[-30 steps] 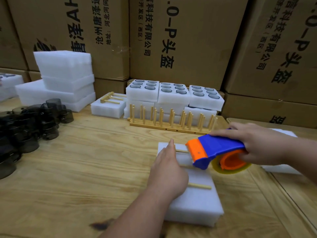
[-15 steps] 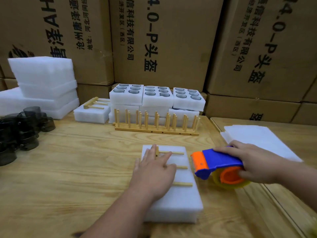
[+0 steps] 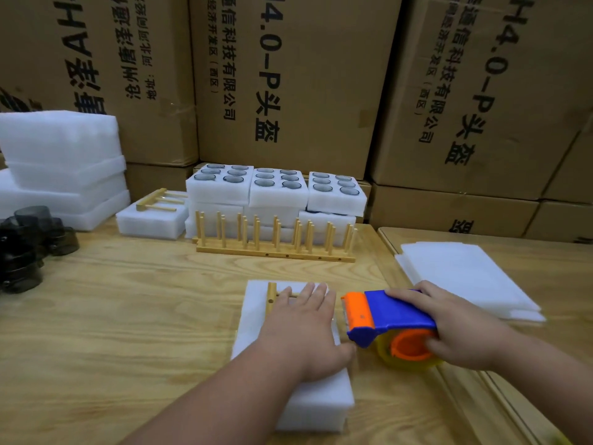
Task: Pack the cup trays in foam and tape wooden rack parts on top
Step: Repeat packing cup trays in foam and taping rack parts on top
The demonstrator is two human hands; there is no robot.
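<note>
My left hand (image 3: pixel 303 326) lies flat, fingers straight, on the wooden rack part (image 3: pixel 271 297), pinning it to the top of the foam block (image 3: pixel 316 406), which sits near the table's (image 3: pixel 128 316) front edge, about midway along it. My right hand (image 3: pixel 455 329) is wrapped around the tape dispenser (image 3: pixel 385 319), its orange nose just beside the block's right side; I cannot tell whether any tape is on the foam yet. I take this as the taping step: the tray seems already closed in foam, and the rack piece waits to be strapped down. Next I would need to bring the dispenser onto the block and draw tape across the pegs while my left hand keeps them from sliding. Filled cup trays (image 3: pixel 276 187) and a peg rack (image 3: pixel 276 242) stand toward the table's back edge.
</note>
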